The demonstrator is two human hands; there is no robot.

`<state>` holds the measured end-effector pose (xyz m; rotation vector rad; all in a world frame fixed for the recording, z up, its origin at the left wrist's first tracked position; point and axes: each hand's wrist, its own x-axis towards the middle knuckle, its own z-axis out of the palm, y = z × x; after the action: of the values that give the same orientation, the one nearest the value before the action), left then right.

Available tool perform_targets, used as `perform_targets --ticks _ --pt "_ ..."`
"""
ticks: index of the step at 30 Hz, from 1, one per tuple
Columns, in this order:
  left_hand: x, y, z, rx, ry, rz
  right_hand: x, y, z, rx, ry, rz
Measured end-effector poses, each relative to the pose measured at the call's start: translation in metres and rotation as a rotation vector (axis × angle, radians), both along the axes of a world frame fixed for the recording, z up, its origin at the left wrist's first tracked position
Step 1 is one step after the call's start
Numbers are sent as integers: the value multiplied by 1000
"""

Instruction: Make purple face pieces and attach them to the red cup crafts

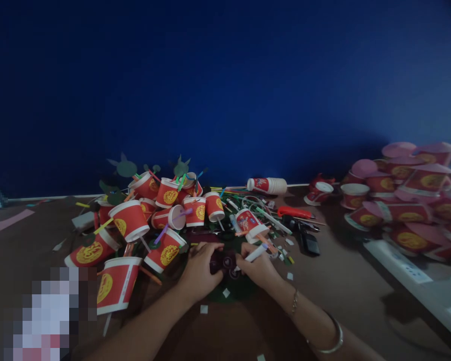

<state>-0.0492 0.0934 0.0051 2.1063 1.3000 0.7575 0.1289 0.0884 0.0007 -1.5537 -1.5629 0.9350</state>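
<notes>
Near the middle of the table, my left hand [200,271] is closed round the left side of a dark purple piece [225,261] with pale markings. My right hand [258,265] grips a white marker [257,252], its tip low over the right part of that piece. Beneath both hands lies a dark green round sheet [233,293]. Small white paper scraps [204,309] are scattered in front of and beside the hands. What the pale markings show is too small to tell fully.
Red paper cups [130,219] with straws crowd the left. Behind the hands lies a cup stack [266,186]. An orange-red tool [296,212] and a black object [308,242] are to the right. Cups with pink tops [424,180] and a white power strip [406,271] stand at far right.
</notes>
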Motion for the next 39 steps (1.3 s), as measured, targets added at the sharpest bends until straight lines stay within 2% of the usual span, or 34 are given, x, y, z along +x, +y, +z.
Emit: perform_targets --ticks 3,15,26,32,39 --pt "0 0 0 0 -1 -4 0 0 1 -35 3 20" --pt "-1 0 -1 -4 1 4 0 1 2 -4 -31 15" --pt "0 1 -1 -12 -5 -6 0 2 1 -94 27 10" --pt "0 1 -2 -9 -13 1 1 4 2 15 -4 -13" --pt "0 0 -2 0 -20 -6 0 5 -1 -45 -12 -10"
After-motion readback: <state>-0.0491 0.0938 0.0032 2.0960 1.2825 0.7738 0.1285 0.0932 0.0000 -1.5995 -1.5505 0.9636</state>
